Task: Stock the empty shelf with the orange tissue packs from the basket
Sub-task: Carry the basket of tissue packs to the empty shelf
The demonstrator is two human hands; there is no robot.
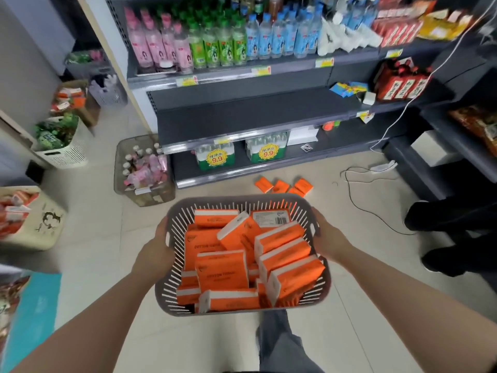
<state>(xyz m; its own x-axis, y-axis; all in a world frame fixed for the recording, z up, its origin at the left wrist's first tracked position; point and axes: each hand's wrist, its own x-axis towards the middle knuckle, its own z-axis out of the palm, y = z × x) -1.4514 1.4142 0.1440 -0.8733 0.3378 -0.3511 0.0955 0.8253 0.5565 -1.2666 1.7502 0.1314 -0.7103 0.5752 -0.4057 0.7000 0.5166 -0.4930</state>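
1. Broadly, a tall dark grey metal shelving unit [349,74] fills the view from 11 to 2 o'clock. Its upper tier carries rows of pink, green and blue plastic bottles [215,44].
2. At 12 o'clock lies the unit's bare dark grey middle shelf [255,114]. Small blue packets and red boxes sit only at its 3 o'clock end.
3. At 6 o'clock a grey slotted plastic basket [172,300] is carried in front of the person, above the pale tiled floor and well apart from the bare shelf.
4. At 10 o'clock from the carried basket, a clear plastic floor basket of pink bottles [142,170] stands just beside the unit's lower corner.
5. The left hand [158,251] grips the carried basket at its 9 o'clock side, with the palm against the wall and the fingers curled at the rim.
6. The right hand [326,238] grips the 3 o'clock side, its thumb hooked at the handle slot.
7. The orange tissue packs with white edges [223,273] are heaped inside the carried basket. Some lie flat and some stand tilted on edge.
8. At 12 to 1 o'clock beyond the basket's far rim, a few loose orange packs [285,185] lie on the floor, near the unit's bottom tier.
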